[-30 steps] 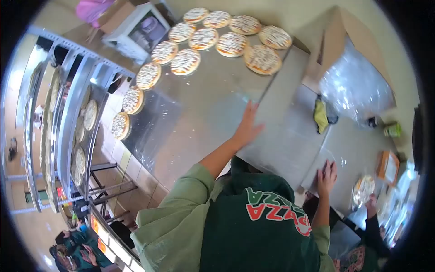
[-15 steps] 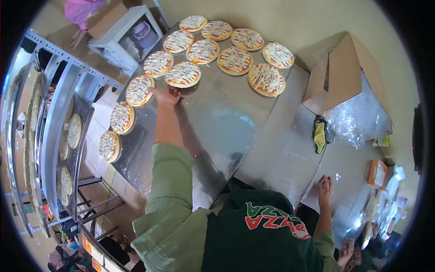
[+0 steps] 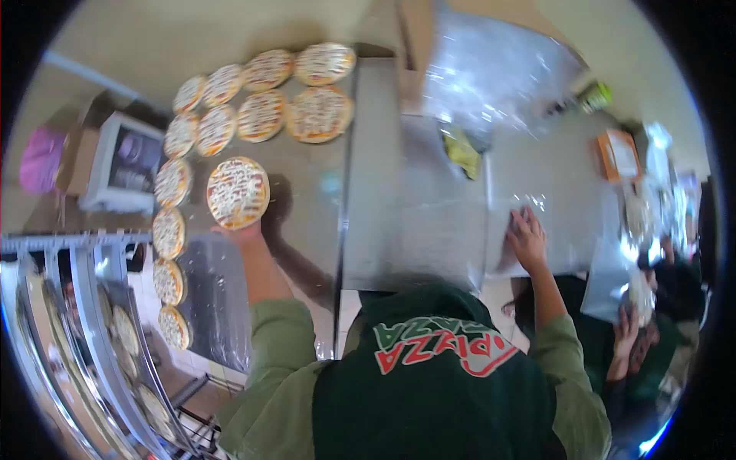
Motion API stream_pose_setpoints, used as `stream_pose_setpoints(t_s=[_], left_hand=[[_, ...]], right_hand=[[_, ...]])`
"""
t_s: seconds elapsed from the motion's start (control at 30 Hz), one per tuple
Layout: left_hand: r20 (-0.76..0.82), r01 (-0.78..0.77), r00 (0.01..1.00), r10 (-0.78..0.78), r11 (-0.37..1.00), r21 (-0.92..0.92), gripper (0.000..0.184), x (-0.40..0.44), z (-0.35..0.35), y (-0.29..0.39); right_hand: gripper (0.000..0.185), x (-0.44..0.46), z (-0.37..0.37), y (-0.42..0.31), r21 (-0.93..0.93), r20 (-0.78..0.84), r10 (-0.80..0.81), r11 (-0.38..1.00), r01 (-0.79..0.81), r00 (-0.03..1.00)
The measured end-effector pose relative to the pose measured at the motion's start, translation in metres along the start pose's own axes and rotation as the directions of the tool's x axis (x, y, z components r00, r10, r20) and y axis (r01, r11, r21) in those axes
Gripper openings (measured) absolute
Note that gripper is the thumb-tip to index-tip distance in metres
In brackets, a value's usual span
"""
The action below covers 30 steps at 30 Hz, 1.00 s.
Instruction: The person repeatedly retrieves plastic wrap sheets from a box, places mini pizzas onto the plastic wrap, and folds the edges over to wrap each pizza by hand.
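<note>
My left hand (image 3: 244, 234) holds one small pizza (image 3: 238, 193) up from beneath, above the metal table. The pizza faces me, topped with shredded white cheese and streaks of red and orange sauce. Most of that hand's fingers are hidden behind it. My right hand (image 3: 527, 236) lies on the metal surface at the right, fingers stretched and a little apart. Glints like clear plastic show just beyond its fingertips, too blurred to make out. More topped pizzas, such as this one (image 3: 320, 113), lie in rows along the table's far and left sides.
A cardboard box (image 3: 414, 46) with clear plastic bags (image 3: 498, 69) stands at the back. Near it lie a yellow-and-black cloth-like item (image 3: 461, 153) and an orange box (image 3: 618, 156). A rack (image 3: 84, 307) of pizzas stands left. Another person's hand (image 3: 626, 331) shows at right.
My left hand has lifted a pizza off the table and brought it nearer. My view has turned to the right. My right hand stays low over the right-hand surface.
</note>
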<state>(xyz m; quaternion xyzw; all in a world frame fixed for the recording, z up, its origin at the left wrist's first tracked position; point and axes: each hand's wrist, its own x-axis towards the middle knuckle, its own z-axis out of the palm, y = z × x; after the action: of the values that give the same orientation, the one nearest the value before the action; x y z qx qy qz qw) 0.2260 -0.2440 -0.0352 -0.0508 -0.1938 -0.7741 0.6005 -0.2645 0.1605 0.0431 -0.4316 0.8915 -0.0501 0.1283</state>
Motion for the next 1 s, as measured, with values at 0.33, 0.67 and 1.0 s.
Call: stream_pose_setpoints(t_s=[0.33,0.67,1.0], left_hand=[[-0.396,0.694,0.413,-0.82,0.565,-0.446,0.1,-0.107,0.161,-0.265],[-0.538,0.941,0.338,-0.772,0.267,0.208,0.085,-0.136,0.169,-0.333],[-0.229,-0.111,0.87,-0.437,-0.624,0.773,0.045,-0.096,0.122,-0.237]], right_hand=[[0.055,-0.009,0.032,0.05,0.025,-0.239,0.051,0.999,-0.046,0.97],[0.045,-0.029,0.009,0.028,0.066,-0.477,0.045,0.998,-0.016,0.877],[0.047,-0.029,-0.003,-0.065,0.007,-0.568,-0.08,0.995,0.103,0.819]])
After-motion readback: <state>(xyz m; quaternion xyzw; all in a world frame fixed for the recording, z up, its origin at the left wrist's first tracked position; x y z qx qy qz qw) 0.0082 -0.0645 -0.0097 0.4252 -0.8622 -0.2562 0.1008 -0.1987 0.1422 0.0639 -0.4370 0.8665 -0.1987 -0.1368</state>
